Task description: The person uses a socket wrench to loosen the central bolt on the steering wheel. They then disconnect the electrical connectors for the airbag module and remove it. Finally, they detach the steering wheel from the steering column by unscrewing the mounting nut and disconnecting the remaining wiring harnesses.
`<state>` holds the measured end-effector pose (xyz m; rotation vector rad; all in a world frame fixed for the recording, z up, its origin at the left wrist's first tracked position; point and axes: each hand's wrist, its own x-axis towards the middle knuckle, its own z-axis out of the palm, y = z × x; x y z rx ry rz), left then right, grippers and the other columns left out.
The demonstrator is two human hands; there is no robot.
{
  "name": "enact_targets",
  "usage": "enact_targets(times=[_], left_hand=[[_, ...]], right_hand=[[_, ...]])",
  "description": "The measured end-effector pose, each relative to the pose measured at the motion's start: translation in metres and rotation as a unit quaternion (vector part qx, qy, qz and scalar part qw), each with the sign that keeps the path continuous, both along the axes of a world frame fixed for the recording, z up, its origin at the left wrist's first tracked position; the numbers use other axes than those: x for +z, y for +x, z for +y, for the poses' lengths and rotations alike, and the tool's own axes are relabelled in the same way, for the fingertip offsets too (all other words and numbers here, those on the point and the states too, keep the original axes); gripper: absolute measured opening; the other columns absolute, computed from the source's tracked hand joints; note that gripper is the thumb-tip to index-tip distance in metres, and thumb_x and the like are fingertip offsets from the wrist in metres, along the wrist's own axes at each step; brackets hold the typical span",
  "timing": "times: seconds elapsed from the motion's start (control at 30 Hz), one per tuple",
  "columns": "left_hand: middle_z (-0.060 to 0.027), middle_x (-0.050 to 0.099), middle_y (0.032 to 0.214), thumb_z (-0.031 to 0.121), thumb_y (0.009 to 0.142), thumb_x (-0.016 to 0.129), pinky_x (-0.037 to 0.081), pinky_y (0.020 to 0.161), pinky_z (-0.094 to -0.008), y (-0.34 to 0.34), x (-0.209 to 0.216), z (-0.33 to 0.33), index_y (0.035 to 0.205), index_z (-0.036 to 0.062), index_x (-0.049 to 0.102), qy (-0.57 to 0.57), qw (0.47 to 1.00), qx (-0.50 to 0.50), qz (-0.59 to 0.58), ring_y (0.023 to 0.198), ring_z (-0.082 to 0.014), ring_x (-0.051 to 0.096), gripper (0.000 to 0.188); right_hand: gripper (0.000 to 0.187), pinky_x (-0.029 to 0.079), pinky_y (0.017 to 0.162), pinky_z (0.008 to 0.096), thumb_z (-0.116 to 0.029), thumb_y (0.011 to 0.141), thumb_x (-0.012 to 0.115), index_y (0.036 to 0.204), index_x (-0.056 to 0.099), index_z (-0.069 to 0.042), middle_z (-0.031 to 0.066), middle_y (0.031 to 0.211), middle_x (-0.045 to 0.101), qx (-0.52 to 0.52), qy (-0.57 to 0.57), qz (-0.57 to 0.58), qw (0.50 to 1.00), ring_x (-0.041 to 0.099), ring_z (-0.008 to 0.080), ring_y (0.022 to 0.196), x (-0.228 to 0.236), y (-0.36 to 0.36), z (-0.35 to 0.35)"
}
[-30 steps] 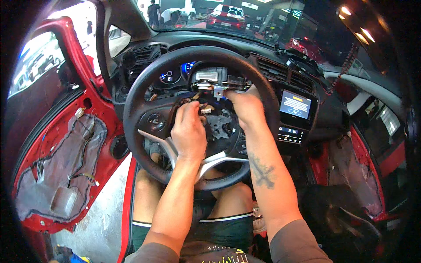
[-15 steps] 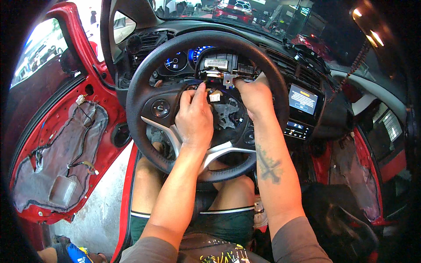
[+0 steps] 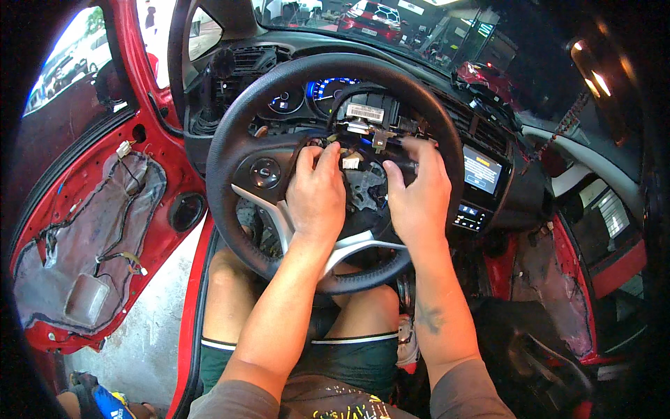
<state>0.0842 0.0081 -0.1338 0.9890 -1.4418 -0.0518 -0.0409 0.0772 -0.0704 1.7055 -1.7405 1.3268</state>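
A black steering wheel [image 3: 225,160] with its centre cover off fills the middle of the view. Behind its open hub sits a black module [image 3: 391,112] with a white label, and a small metal bracket [image 3: 381,141] hangs at its lower edge. My left hand [image 3: 315,199] is at the hub's left side, its fingertips drawn together by some wiring; whatever they pinch is hidden. Just right of those fingers is a white connector [image 3: 352,162]. My right hand [image 3: 421,199] hovers at the hub's right side, thumb and fingers apart, fingertips blurred, with nothing seen in it.
To the left, a red car door [image 3: 157,258] stands open with its trim off and wires exposed. A lit screen [image 3: 481,172] is in the dashboard at right. Lit gauges [image 3: 331,89] show behind the wheel. Part of another person [image 3: 87,401] appears at the lower left.
My right hand has drawn back from the bracket toward me, and its fingers have spread. The left hand stays at the hub's left side. The whole view has shifted slightly.
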Motion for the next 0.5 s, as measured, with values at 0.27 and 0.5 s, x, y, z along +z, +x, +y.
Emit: enact_targets(times=[0.27, 0.5], left_hand=[[-0.0134, 0.067, 0.109, 0.000, 0.091, 0.068, 0.057, 0.082, -0.0435, 0.006, -0.003, 0.002, 0.120, 0.0097, 0.072, 0.004, 0.999, -0.041, 0.011, 0.099, -0.0373, 0.069, 0.031], [-0.0138, 0.068, 0.108, 0.002, 0.094, 0.068, 0.056, 0.080, -0.0438, 0.002, -0.002, 0.001, 0.114, 0.0070, 0.072, 0.011, 0.998, -0.047, 0.037, 0.096, -0.0369, 0.070, 0.021]], right_hand=[[0.025, 0.051, 0.079, 0.0370, -0.017, 0.081, 0.067, 0.105, 0.076, -0.015, 0.0057, 0.097, 0.060, -0.020, -0.061, 0.411, 0.909, 0.060, 0.0252, 0.096, 0.024, 0.013, -0.020], [0.037, 0.058, 0.058, 0.0449, -0.023, 0.087, 0.068, 0.123, 0.070, -0.015, 0.0149, 0.079, 0.075, -0.047, 0.199, 0.364, 0.909, 0.075, 0.0313, 0.068, 0.032, 0.013, -0.015]])
